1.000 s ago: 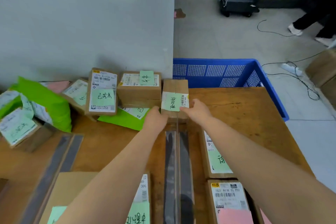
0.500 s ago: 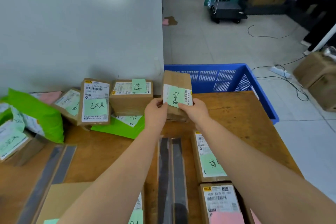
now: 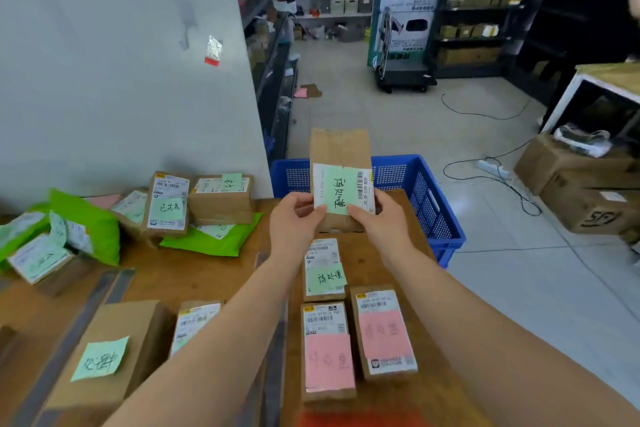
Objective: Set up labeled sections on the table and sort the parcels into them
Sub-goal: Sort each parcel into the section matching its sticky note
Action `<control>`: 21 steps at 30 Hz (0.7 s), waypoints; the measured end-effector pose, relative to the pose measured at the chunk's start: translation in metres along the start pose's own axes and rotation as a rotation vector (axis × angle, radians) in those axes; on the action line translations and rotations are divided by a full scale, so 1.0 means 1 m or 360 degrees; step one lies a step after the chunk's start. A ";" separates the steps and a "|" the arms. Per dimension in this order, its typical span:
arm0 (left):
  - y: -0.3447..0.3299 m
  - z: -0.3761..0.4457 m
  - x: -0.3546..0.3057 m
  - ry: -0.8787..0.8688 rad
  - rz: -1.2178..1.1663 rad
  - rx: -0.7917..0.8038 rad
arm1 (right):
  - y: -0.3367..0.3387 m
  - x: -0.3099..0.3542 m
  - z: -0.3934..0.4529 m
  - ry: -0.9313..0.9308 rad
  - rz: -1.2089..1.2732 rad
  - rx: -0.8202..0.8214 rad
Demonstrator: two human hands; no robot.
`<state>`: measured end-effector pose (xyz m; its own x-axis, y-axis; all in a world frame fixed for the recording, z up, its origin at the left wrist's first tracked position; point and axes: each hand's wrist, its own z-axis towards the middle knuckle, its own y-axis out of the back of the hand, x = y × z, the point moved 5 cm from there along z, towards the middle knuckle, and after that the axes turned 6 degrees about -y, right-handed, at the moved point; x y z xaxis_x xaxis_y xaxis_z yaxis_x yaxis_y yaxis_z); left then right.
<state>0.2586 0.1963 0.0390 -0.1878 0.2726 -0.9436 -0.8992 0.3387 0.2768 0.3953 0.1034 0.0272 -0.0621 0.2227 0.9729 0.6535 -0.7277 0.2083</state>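
A brown cardboard parcel (image 3: pixel 341 152) with a white shipping label and a green handwritten note stands tilted up above the far edge of the wooden table (image 3: pixel 194 274). My left hand (image 3: pixel 294 222) grips its lower left corner, and my right hand (image 3: pixel 377 218) grips its lower right corner. Below it lies a parcel with a green note (image 3: pixel 323 270). Nearer me lie two parcels with pink notes (image 3: pixel 329 354) (image 3: pixel 382 333). Dark tape strips (image 3: pixel 100 298) divide the table into sections.
A pile of boxes (image 3: pixel 168 204) and green mailer bags (image 3: pixel 86 225) sits at the back left against the grey wall. A large box with a green note (image 3: pixel 104 354) lies front left. A blue crate (image 3: pixel 419 194) stands behind the table. Cardboard boxes (image 3: pixel 581 191) and cables lie on the floor.
Both hands have lifted the parcel off the table's far edge and tilted it up so its label faces me. The view has swung upward, and more of the room shows.
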 end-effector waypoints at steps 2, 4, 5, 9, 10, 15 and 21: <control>-0.015 -0.019 -0.009 -0.0007 -0.0002 0.0003 | 0.026 -0.002 -0.010 0.0031 -0.0048 0.0004; -0.028 -0.035 -0.016 -0.0012 0.0009 -0.0013 | 0.047 -0.007 -0.017 0.0040 -0.0080 0.0017; -0.035 -0.042 -0.019 0.0000 0.0012 -0.0012 | 0.057 -0.011 -0.020 0.0035 -0.0084 0.0020; -0.058 -0.060 -0.019 0.0086 0.0072 0.0069 | 0.084 -0.030 -0.026 -0.0013 -0.0126 0.0023; -0.062 -0.062 -0.018 0.0095 0.0104 0.0101 | 0.088 -0.035 -0.026 -0.0032 -0.0129 0.0024; -0.079 -0.058 0.000 0.0168 0.0243 0.0261 | 0.090 -0.060 -0.015 -0.0100 -0.0238 0.0043; -0.093 -0.029 0.046 0.0341 0.0328 0.0383 | 0.069 -0.094 0.021 -0.0220 -0.0357 0.0086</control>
<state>0.3222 0.1513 -0.0351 -0.4562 0.1712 -0.8733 -0.7204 0.5051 0.4753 0.4617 0.0461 -0.0523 -0.1086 0.4637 0.8793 0.6746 -0.6153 0.4078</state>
